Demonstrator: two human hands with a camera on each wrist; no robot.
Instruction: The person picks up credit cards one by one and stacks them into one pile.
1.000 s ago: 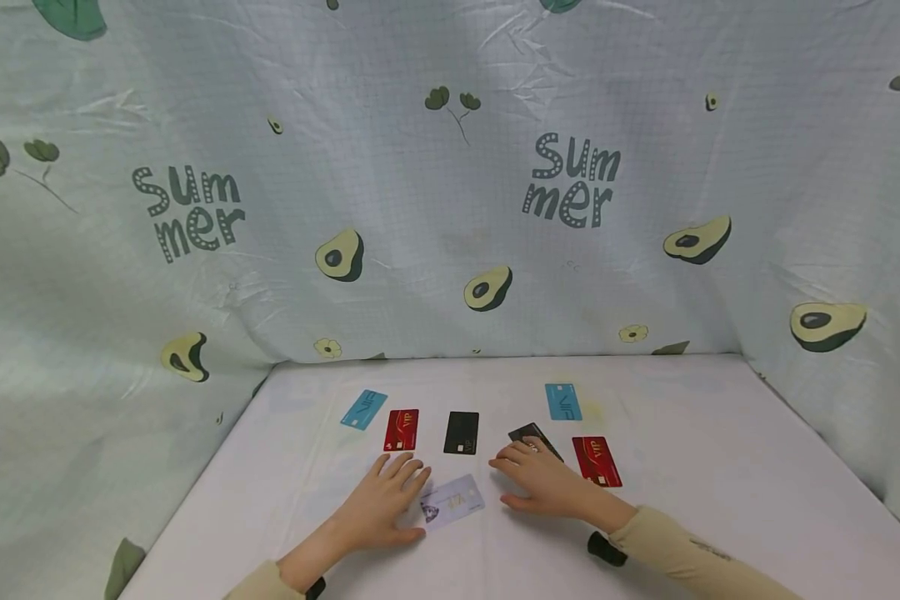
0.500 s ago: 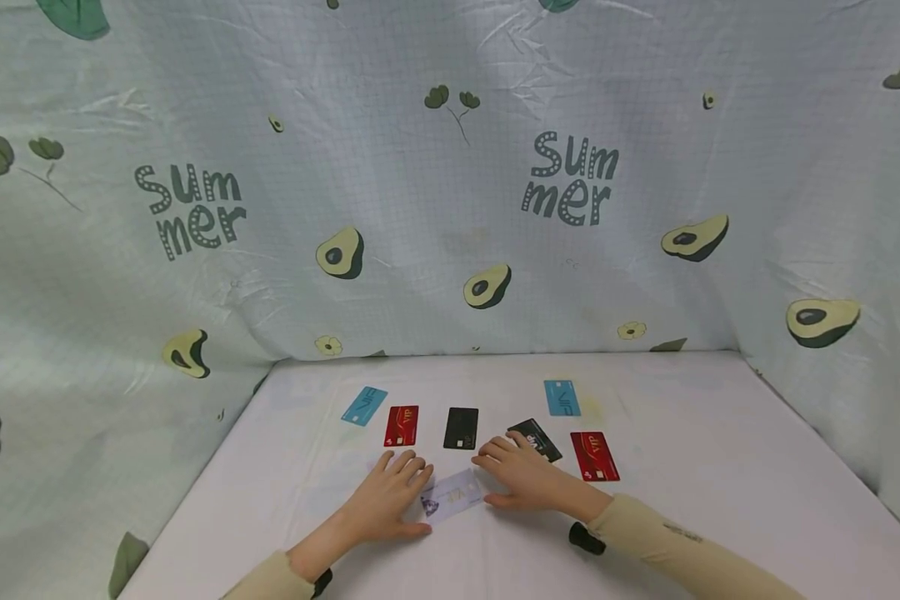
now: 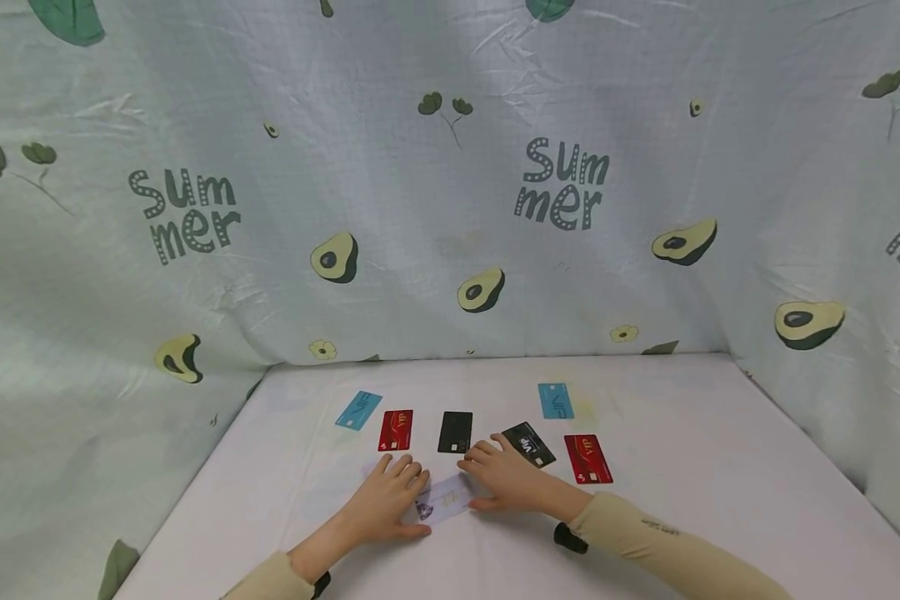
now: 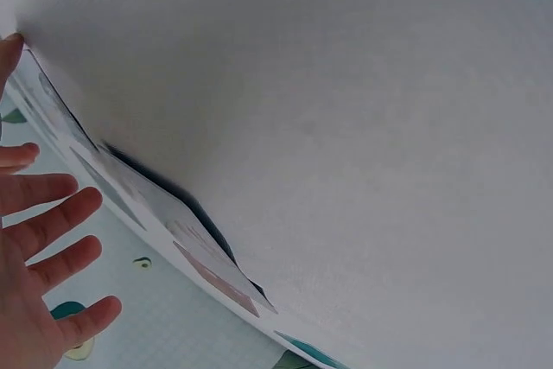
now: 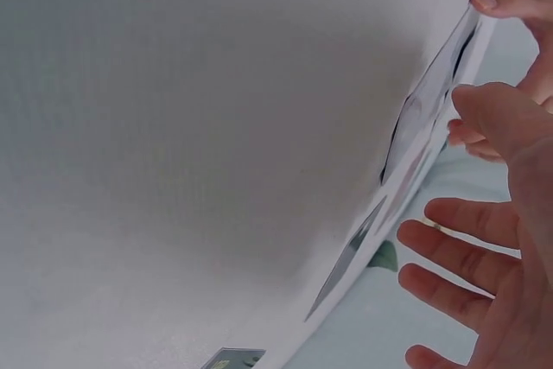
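The pale lavender rectangular card (image 3: 444, 502) lies on the white cloth-covered table (image 3: 450, 571), with room running out toward 6 o'clock. Near its 12 o'clock edge lies a black upright rectangular card (image 3: 455, 432); a tilted black VIP card (image 3: 529, 444) sits at 2, a red VIP card (image 3: 396, 430) at 11. The left hand (image 3: 382, 502) at 9 and right hand (image 3: 512, 482) at 3 have backs up, fingers spread and loosely extended, gripping nothing; whether either touches the pale card cannot be told.
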